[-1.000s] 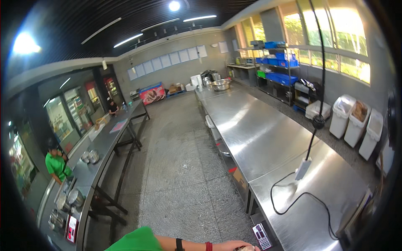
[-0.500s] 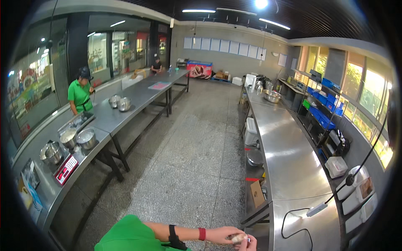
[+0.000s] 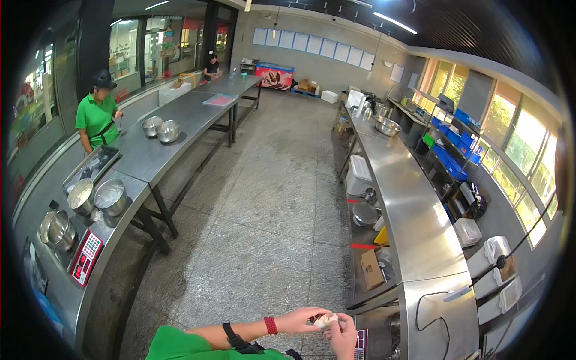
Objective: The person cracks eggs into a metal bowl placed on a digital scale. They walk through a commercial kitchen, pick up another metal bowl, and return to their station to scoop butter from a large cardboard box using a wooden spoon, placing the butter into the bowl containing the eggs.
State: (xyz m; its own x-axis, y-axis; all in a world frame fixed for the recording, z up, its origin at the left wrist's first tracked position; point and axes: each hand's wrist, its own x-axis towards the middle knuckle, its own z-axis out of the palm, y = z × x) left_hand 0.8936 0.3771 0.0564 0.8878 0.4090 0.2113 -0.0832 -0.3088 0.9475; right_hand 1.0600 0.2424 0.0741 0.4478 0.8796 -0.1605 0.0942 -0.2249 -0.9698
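A small, pale, lumpy piece of what looks like dough (image 3: 324, 320) is between my hands at the bottom of the view; fingers cover part of it, and its exact kind cannot be made out. My left hand (image 3: 298, 320), with a red bracelet and a black strap on the arm, is closed around its left side. From the right, my right hand (image 3: 344, 338) pinches it with thumb and fingers. Beside my right hand, partly hidden, is a red device with a keypad (image 3: 361, 343).
On the right runs a long steel table (image 3: 420, 240) with a power cord (image 3: 447, 324). Another steel table (image 3: 144, 165) along the left bears mixing bowls (image 3: 111, 198) and a red scale (image 3: 87, 258). A person in green (image 3: 96, 117) stands behind it. Blue bins (image 3: 450, 162) fill a rack.
The view has shifted, bringing both hands further up into the picture. They have drawn slightly left with the pale piece, and more of it shows between the fingers.
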